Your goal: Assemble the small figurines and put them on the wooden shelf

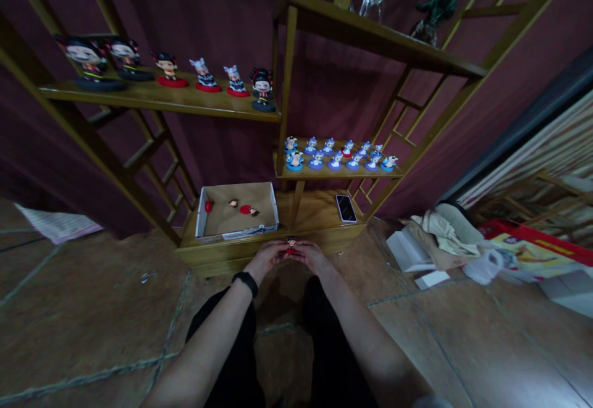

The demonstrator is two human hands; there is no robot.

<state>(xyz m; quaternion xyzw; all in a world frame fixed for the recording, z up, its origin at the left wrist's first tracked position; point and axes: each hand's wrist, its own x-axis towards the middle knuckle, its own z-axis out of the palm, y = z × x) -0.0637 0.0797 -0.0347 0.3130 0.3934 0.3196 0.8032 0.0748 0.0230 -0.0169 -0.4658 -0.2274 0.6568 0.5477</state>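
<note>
Between my hands, in front of the low bottom shelf, is a small dark-haired figurine (291, 245) with a red base. My left hand (269, 256) is closed on it from the left, and my right hand (311, 255) grips it from the other side. Just beyond, to the left, a shallow cardboard box (217, 226) rests on the bottom shelf. Inside it lie two small dark-haired figure pieces (233, 203), a red disc (245, 209) and a red rounded piece (208, 206).
Figurines with dark or red bases (169, 71) line the upper left shelf. Two rows of blue and purple figurines (335, 160) stand on the middle right shelf. A phone (346, 208) lies on the bottom shelf. Boxes (410, 250) and bags (484, 267) clutter the floor at right.
</note>
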